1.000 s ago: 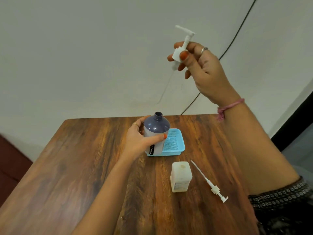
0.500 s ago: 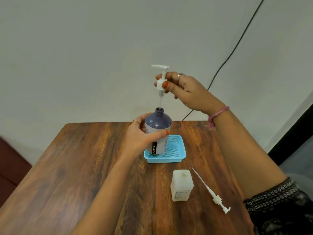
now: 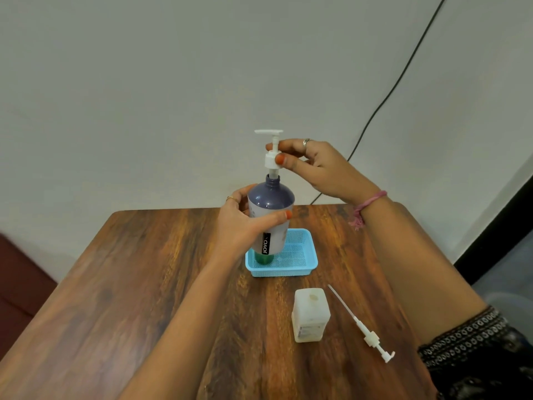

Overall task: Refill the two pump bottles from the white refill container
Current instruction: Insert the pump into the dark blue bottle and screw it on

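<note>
My left hand (image 3: 240, 223) grips a purple-topped pump bottle (image 3: 271, 203), held upright above a blue basket (image 3: 300, 264). My right hand (image 3: 314, 166) pinches a white pump head (image 3: 271, 157) by its collar; its tube is down inside the bottle's neck and the collar sits just above the opening. A green object (image 3: 265, 258), partly hidden under the bottle, stands in the basket. A white square container (image 3: 311, 314) stands on the table near me, with a second white pump (image 3: 362, 326) lying to its right.
The wooden table (image 3: 144, 284) runs up to a pale wall. A black cable (image 3: 383, 102) hangs down the wall behind the table's right side. A dark red seat (image 3: 20, 278) shows at the left edge.
My right hand has brought the pump head down from high in the air and fed its tube into the bottle's neck. The left hand kept hold of the bottle.
</note>
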`<state>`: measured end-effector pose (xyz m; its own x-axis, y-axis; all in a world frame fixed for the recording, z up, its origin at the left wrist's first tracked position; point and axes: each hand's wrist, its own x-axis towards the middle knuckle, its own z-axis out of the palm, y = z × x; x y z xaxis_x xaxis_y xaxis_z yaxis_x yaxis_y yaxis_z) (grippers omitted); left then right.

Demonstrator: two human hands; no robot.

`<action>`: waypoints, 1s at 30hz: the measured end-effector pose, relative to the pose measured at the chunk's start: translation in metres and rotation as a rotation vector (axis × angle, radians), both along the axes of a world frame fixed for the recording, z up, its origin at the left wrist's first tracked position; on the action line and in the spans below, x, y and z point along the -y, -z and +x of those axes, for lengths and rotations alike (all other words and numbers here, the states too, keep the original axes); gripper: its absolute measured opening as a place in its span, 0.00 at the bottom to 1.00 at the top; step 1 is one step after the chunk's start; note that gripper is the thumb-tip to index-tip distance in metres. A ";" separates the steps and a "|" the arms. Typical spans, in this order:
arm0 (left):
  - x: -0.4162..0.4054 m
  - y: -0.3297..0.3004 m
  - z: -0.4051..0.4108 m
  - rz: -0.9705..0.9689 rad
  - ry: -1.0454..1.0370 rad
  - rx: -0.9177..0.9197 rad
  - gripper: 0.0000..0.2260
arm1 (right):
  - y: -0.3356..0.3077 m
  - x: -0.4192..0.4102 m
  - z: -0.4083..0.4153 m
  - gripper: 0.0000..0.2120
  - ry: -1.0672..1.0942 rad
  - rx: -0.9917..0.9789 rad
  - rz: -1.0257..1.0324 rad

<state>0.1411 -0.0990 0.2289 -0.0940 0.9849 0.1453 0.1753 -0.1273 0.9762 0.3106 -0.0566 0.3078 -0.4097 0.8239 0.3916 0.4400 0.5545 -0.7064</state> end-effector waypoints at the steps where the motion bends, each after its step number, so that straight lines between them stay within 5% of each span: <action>1: 0.001 -0.001 0.001 0.004 0.000 -0.001 0.35 | 0.000 0.001 0.001 0.15 0.002 -0.009 -0.001; 17: 0.003 -0.004 0.002 0.010 -0.032 0.045 0.32 | 0.008 0.007 -0.001 0.13 0.009 0.055 -0.092; 23: 0.004 -0.005 0.001 0.006 -0.038 0.054 0.33 | 0.011 0.009 0.001 0.21 -0.004 -0.189 -0.192; 30: 0.005 -0.007 0.003 0.023 -0.079 0.078 0.33 | 0.028 0.012 -0.014 0.16 0.132 -0.255 -0.102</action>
<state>0.1441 -0.1041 0.2354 -0.1835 0.9704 0.1569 0.1096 -0.1384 0.9843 0.2969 -0.0681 0.2797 -0.1954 0.9040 0.3803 0.3052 0.4246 -0.8524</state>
